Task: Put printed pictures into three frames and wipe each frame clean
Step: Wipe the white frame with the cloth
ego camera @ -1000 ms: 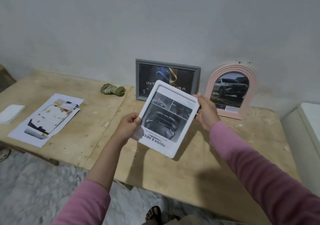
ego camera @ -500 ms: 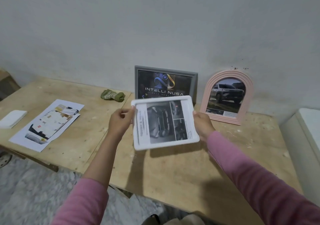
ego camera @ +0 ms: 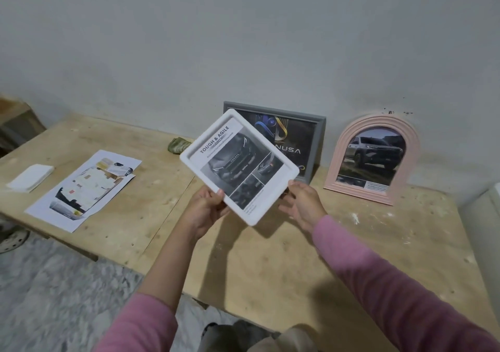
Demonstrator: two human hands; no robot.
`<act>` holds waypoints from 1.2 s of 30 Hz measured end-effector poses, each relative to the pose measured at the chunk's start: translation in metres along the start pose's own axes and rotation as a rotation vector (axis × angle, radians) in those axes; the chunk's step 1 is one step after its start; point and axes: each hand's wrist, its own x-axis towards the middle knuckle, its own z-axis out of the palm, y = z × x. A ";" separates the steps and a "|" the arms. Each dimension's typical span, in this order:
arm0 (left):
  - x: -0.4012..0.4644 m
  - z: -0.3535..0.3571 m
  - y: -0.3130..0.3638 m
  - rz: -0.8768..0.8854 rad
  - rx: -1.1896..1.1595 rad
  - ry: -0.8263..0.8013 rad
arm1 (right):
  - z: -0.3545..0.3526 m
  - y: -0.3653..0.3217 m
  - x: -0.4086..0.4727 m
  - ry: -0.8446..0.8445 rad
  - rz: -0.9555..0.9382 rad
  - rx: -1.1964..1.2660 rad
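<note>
I hold a white frame (ego camera: 239,166) with a black-and-white car print above the wooden table (ego camera: 270,257), tilted with its top to the upper left. My left hand (ego camera: 205,211) grips its lower left edge. My right hand (ego camera: 303,205) touches the lower right corner with fingers spread. Behind it a grey frame (ego camera: 320,135) with a dark logo print leans on the wall, partly hidden. A pink arched frame (ego camera: 374,159) with a car picture leans to its right. A green cloth (ego camera: 177,144) lies by the wall.
Printed sheets (ego camera: 84,189) lie on the table's left part, with a white folded pad (ego camera: 31,177) farther left. A white box edge (ego camera: 487,216) stands at the right. The marble floor (ego camera: 54,297) shows below the table's front edge.
The white frame has turned from sideways to nearly upright, its title now at the upper left. My left hand slid to the bottom edge and my right hand loosened to the corner.
</note>
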 end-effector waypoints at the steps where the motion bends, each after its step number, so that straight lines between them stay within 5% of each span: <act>1: 0.005 -0.011 0.005 0.008 0.025 0.014 | 0.006 -0.003 0.006 0.008 -0.012 0.007; 11: 0.060 -0.118 0.035 0.032 -0.221 0.219 | 0.121 0.034 0.084 -0.121 0.056 -0.175; 17: 0.109 -0.232 0.077 0.032 -0.134 0.369 | 0.231 0.068 0.161 -0.036 -0.012 -0.471; 21: 0.144 -0.306 0.105 -0.022 -0.076 0.453 | 0.289 0.078 0.224 0.082 -0.129 -0.785; 24: 0.168 -0.340 0.122 -0.047 -0.039 0.467 | 0.318 0.080 0.259 0.067 -0.464 -1.232; 26: 0.180 -0.354 0.128 -0.046 0.012 0.443 | 0.330 0.083 0.279 0.206 -0.665 -1.584; 31: 0.201 -0.378 0.135 -0.099 0.098 0.403 | 0.354 0.071 0.306 0.182 -0.332 -2.104; 33: 0.206 -0.383 0.134 -0.127 0.112 0.389 | 0.357 0.064 0.308 0.093 -0.175 -2.079; 36: 0.207 -0.385 0.131 -0.152 0.108 0.375 | 0.355 0.060 0.300 0.112 -0.225 -1.600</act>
